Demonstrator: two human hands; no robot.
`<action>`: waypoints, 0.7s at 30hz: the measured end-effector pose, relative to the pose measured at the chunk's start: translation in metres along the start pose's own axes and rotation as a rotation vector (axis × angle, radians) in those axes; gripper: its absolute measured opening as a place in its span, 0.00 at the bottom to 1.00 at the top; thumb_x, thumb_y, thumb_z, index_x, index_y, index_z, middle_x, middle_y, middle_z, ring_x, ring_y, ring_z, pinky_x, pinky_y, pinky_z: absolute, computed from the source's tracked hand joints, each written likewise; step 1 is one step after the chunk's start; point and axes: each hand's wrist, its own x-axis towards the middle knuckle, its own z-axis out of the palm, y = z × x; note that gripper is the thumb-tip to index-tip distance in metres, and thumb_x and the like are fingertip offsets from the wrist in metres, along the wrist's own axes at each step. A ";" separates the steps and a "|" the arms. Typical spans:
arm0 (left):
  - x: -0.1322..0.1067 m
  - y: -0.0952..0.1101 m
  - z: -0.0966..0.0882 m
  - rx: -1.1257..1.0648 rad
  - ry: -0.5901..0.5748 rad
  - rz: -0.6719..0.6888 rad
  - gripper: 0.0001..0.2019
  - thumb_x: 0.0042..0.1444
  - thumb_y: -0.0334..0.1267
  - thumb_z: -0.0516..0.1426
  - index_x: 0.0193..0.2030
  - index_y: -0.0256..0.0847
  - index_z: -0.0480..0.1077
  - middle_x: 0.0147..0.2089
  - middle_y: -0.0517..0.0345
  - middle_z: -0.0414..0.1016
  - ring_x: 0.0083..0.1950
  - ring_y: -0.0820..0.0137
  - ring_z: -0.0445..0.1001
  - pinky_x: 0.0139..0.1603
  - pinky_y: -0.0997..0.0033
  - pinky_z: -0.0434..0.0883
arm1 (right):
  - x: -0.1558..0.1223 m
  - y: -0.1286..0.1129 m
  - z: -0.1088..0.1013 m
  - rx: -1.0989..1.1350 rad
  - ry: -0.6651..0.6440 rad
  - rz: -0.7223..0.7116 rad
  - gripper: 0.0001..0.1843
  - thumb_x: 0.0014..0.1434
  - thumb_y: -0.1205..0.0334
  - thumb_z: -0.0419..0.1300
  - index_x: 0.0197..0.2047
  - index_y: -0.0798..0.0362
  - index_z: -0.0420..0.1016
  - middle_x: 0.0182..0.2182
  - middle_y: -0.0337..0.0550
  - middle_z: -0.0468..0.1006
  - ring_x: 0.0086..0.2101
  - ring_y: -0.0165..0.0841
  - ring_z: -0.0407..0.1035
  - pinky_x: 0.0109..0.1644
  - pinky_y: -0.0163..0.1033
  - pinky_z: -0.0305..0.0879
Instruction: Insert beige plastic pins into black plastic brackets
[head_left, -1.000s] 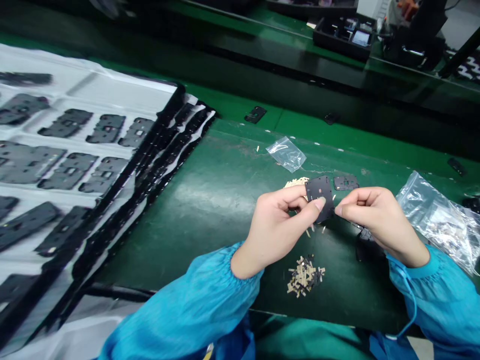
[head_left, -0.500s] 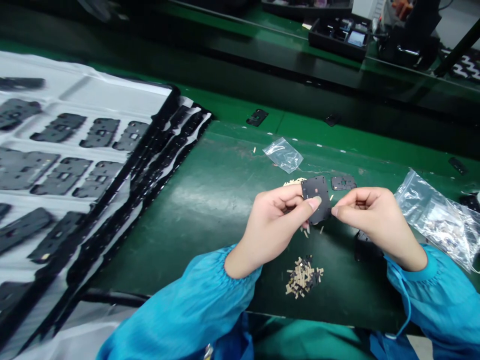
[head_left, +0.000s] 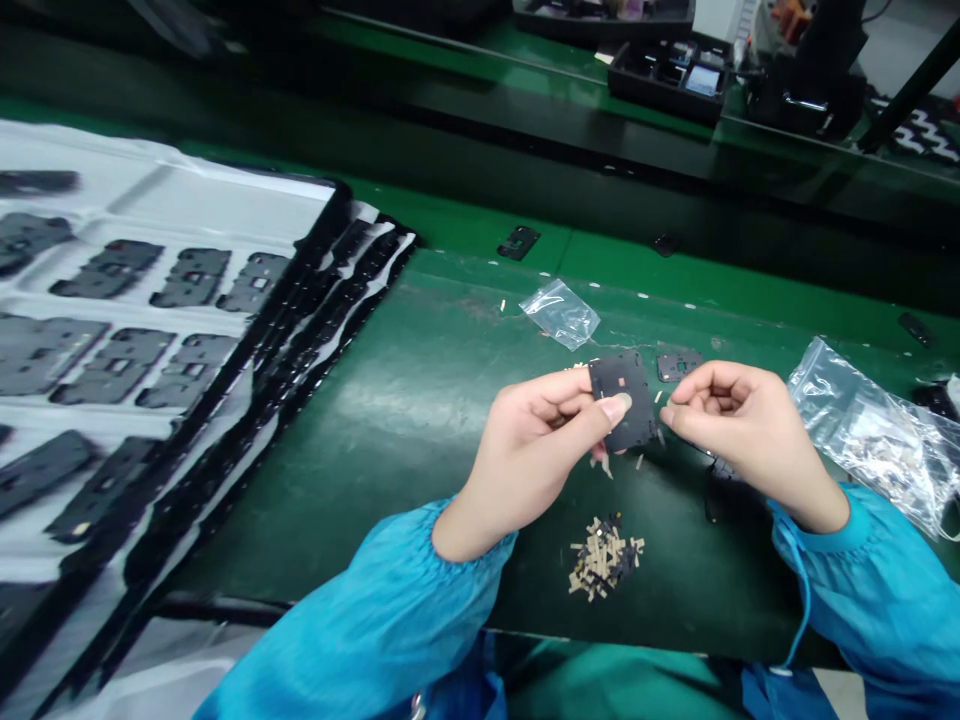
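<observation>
My left hand (head_left: 536, 440) grips a thin black plastic plate (head_left: 634, 390) with a small square hole, thumb on its face and fingers behind. My right hand (head_left: 742, 425) is just right of the plate's lower right edge, thumb and forefinger pinched together. Whatever is between those fingertips, if anything, is too small to make out. A heap of small tan and black strips (head_left: 604, 560) lies on the table below the hands. Behind the held plate, more tan strips (head_left: 577, 370) are partly hidden. Another black plate (head_left: 677, 365) rests just beyond my right hand.
White trays (head_left: 255, 200) with several black plates are stacked at the left. A small clear bag (head_left: 561, 313) lies beyond the hands, and a larger filled plastic bag (head_left: 874, 430) at the right. Farther back are a loose black part (head_left: 518, 242) and a compartment box (head_left: 667, 80).
The plate and my left hand have shifted slightly left. My right fingertips are a little farther from the plate's edge. The whole view has moved slightly.
</observation>
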 end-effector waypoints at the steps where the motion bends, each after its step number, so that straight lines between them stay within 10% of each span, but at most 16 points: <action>1: -0.001 0.000 -0.001 0.012 0.001 0.009 0.06 0.60 0.38 0.64 0.38 0.38 0.81 0.23 0.60 0.76 0.22 0.76 0.70 0.24 0.78 0.70 | 0.001 0.000 -0.001 0.024 -0.047 -0.001 0.09 0.48 0.58 0.71 0.29 0.54 0.81 0.23 0.38 0.75 0.24 0.27 0.61 0.26 0.34 0.57; 7: -0.001 0.001 -0.001 0.019 -0.001 0.034 0.06 0.61 0.37 0.64 0.35 0.38 0.80 0.23 0.60 0.76 0.22 0.75 0.70 0.24 0.78 0.70 | -0.001 -0.002 -0.001 0.031 -0.280 0.048 0.13 0.54 0.52 0.71 0.28 0.54 0.82 0.20 0.36 0.69 0.22 0.26 0.56 0.26 0.35 0.51; 21: 0.000 0.002 -0.001 -0.039 -0.002 0.056 0.05 0.61 0.37 0.64 0.36 0.39 0.80 0.25 0.61 0.77 0.24 0.76 0.70 0.24 0.78 0.69 | -0.006 -0.005 -0.001 0.102 -0.317 -0.007 0.11 0.55 0.54 0.71 0.31 0.54 0.80 0.22 0.34 0.70 0.23 0.26 0.54 0.27 0.35 0.50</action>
